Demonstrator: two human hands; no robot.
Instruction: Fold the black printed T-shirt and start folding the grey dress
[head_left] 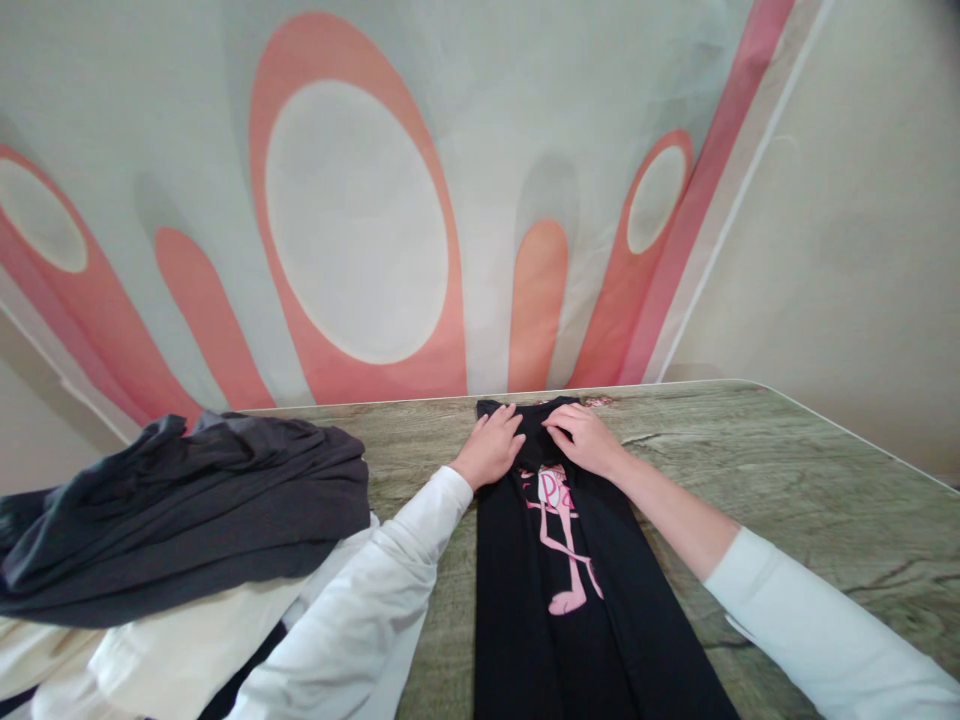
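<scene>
A black shirt (517, 600) with a pink cartoon figure and pink lettering lies lengthwise on the wood-patterned table, its sides folded inward over part of the print. At its far end, my left hand (491, 445) rests on the left edge of the cloth, fingers stretched out and slightly spread. Opposite it, my right hand (589, 440) is on the right side of the same end, thumb and fingers brought together at the fabric. Exactly how much cloth is between those fingertips is hard to see. The near end of the shirt runs out of view.
To the left, a heap of clothes has a dark grey garment (247, 510) on top and cream garments (195, 640) beneath. The wood-patterned table (795, 490) ends at a wall hanging (360, 230) with pink and white shapes. A plain wall (855, 230) stands at right.
</scene>
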